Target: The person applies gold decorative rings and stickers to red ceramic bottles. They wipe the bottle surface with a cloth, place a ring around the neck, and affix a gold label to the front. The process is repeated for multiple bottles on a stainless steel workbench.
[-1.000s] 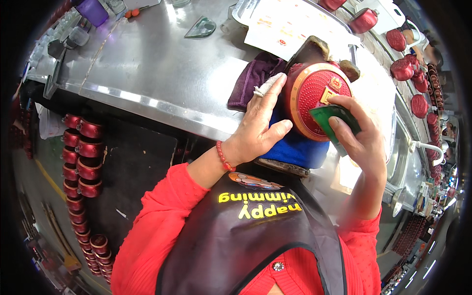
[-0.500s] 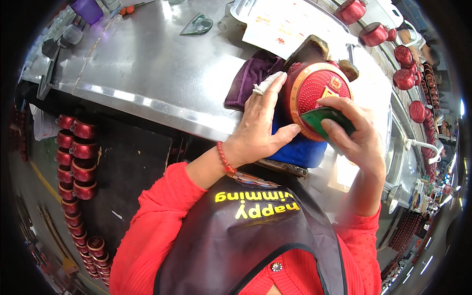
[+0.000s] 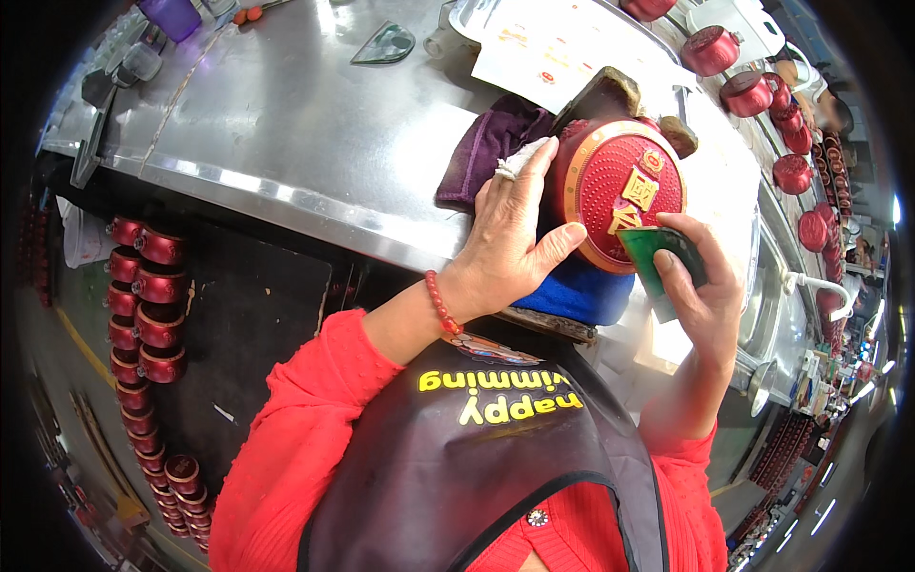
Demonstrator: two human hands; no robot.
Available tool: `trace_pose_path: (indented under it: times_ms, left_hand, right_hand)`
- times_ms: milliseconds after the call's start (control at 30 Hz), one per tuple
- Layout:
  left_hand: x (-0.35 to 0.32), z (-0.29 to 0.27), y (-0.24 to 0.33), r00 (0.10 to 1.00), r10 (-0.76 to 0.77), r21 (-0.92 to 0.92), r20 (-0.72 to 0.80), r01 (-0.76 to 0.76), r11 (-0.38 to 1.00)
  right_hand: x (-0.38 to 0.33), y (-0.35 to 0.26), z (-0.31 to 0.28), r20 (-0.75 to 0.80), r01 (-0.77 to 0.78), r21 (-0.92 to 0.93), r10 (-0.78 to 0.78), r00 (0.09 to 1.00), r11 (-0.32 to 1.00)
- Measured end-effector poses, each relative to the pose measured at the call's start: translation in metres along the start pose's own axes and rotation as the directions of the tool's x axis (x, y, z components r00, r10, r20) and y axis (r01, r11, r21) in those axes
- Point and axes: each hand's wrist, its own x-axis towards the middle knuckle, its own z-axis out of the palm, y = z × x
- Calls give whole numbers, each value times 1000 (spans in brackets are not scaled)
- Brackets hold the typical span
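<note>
A round red container [image 3: 610,181] with a dotted face, raised gold lettering and a gold rim rests tilted on a blue cloth pad [image 3: 581,294]. My left hand [image 3: 510,234] lies along its left side, fingers stretched and thumb spread toward the gold rim. A white rag [image 3: 519,160] shows beside those fingertips. Pinched between the thumb and fingers of my right hand [image 3: 703,286] is a flat green scraper [image 3: 656,255]. Its edge is at the lower right of the red face, close to the lettering; whether it touches is unclear.
A purple cloth [image 3: 481,157] lies left of the container on the metal table [image 3: 286,124]. Padded wooden supports [image 3: 610,91] stand behind it. A clear green-edged plate [image 3: 384,44] and printed sheet [image 3: 543,52] lie farther back. Stacked red containers [image 3: 160,286] line the left; others [image 3: 743,93] stand right.
My right hand has drawn the scraper down and right across the red face, uncovering more gold lettering. My left hand stays at the container's side. The red containers at the right have shifted in view.
</note>
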Motion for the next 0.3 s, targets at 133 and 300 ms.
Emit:
trace_pose_path:
  times_ms: [133, 300]
  left_hand:
    - [0, -1, 1, 1000, -11, -26, 8, 11, 1000]
    - [-24, -5, 23, 969, 216, 458, 118, -246, 854]
  right_hand:
    - [-6, 2, -1, -7, -58, 5, 58, 998, 998]
    - [-20, 8, 2, -98, 50, -109, -61, 993, 993]
